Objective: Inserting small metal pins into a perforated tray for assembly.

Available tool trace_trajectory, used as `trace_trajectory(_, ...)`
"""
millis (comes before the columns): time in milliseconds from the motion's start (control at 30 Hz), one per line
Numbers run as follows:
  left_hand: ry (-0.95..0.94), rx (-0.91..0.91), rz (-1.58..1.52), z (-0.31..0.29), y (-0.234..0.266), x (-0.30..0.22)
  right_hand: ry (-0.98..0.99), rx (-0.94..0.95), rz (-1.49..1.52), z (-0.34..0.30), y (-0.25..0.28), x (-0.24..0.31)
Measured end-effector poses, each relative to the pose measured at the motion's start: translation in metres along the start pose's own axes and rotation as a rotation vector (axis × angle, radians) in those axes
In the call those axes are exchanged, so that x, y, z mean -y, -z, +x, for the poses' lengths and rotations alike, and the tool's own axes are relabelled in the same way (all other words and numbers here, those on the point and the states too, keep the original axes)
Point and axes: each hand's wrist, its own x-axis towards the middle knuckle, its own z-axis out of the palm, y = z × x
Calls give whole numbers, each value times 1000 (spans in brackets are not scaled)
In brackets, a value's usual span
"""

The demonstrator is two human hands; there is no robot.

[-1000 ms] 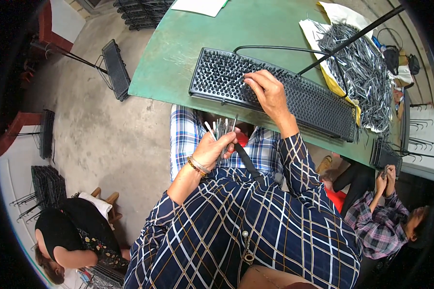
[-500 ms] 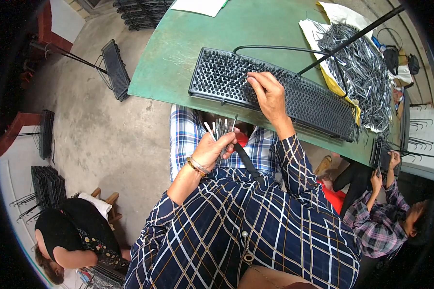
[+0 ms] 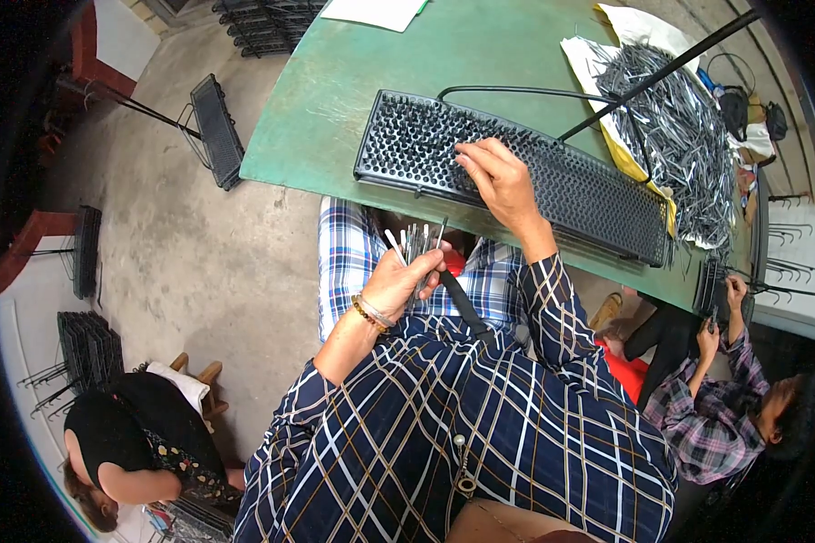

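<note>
A long black panel (image 3: 598,185) studded with rows of holes lies slanted across the green table's (image 3: 290,136) near edge. Short black tufts (image 3: 412,136) stand up densely over its left part. My right hand (image 3: 503,176) is over the panel where tufts meet bare holes, thumb and fingertips drawn together in a pinch; whatever sits between them is too small to make out. Below the table edge, over my lap, my left hand (image 3: 403,281) is closed around a bundle of thin dark and pale strips (image 3: 415,241) that point upward.
A white and yellow sack (image 3: 589,54) heaped with silvery-black strips (image 3: 670,118) lies at the right. A black metal rod (image 3: 670,68) slants above the table. White paper (image 3: 376,11) rests at the far edge. Co-workers sit at right (image 3: 711,412) and lower left (image 3: 145,434).
My right hand has shifted slightly left and down along the panel. My left hand stays in place with its bundle of strips.
</note>
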Motion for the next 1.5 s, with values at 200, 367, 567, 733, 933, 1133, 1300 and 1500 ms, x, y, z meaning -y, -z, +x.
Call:
trace_trajectory(200, 1, 12, -2, 2, -2, -1, -3, -4, -71, -5, -4, 1)
trace_trajectory(367, 6, 9, -5, 3, -1, 0, -111, -109, 29, -8, -4, 2)
trace_trajectory(567, -72, -9, -23, 0, -4, -2, -527, 286, 487, -27, 7, 27)
trace_trajectory(733, -102, 15, 53, -1, -7, -5, -738, 338, 851, -36, 6, 40)
trace_trajectory(933, -79, 19, -20, 0, -4, 1, -674, 40, 699, -22, 10, 34)
trace_trajectory(1133, -58, 47, 58, -2, -8, 0, -273, -142, 210, -3, 5, 22)
trace_trajectory(1300, -54, 96, 72, -1, -3, 4, -211, -148, 154, -4, -7, 14)
trace_trajectory(1500, -16, 96, 89, -3, -5, 2, 17, -50, -103, -8, -15, 10)
